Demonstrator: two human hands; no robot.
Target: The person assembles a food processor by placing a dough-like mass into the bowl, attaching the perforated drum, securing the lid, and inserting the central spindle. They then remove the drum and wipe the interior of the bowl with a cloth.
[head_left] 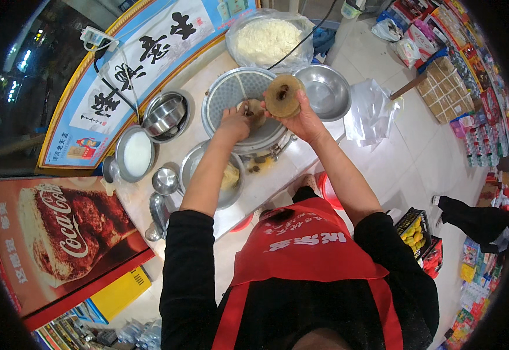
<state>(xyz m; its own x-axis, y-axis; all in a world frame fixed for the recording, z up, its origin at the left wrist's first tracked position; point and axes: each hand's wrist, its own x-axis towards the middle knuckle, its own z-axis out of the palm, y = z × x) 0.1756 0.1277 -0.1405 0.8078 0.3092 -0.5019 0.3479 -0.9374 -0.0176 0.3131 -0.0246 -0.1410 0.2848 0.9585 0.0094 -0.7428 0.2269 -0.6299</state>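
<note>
My right hand [304, 123] grips a round, tan-brown, ring-like piece [283, 95] with a dark hole in its middle, holding it up over the right rim of a large metal steamer pot [216, 105]. Inside the pot lies a perforated grey tray with a pale strip across it. My left hand [234, 125] reaches over the pot, fingers bent round a second brown piece [257, 114]. That piece is partly hidden by the hand, and its exact kind does not show. Below my left forearm sits a metal bowl [193, 158] with a yellowish lump [230, 176] in it.
A metal bowl [324, 90] stands right of the pot. Behind is a clear bag of whitish, crumbly stuff [269, 41]. To the left are stacked bowls [164, 114], a pan of white contents [138, 153] and a ladle [165, 181]. A plastic sheet [371, 111] hangs off the table's right edge.
</note>
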